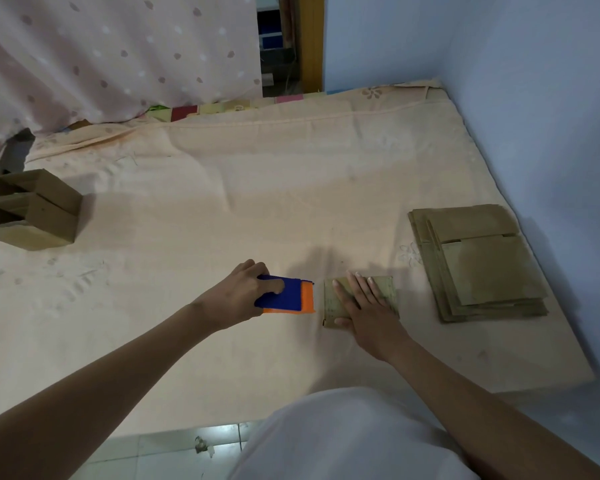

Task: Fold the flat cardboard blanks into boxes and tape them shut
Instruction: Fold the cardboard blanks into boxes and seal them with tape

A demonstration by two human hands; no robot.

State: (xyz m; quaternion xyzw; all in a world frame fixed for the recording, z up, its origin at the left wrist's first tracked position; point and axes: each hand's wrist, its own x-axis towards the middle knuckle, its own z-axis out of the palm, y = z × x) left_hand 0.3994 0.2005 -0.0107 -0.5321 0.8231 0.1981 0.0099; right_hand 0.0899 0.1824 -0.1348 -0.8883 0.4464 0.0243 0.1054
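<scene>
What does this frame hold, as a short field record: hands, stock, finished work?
left hand: grips the blue and orange tape dispenser
right hand: flat on a small folded box
blanks: flat stack to the right
done boxes: far left, on the sheet
stage: taping looks about to begin

Left hand (245, 292) fingers curled gripping, right hand (368, 311) flat, pressing

**Lighting and image quality, head view**

Dim, even indoor light with a bluish cast. Soft shadows fall toward 12 o'clock beyond both hands and toward 3 o'clock beside the folded boxes (32, 209). Wide-angle bowing curves the edges; the 4 o'clock margin is blurred.
</scene>
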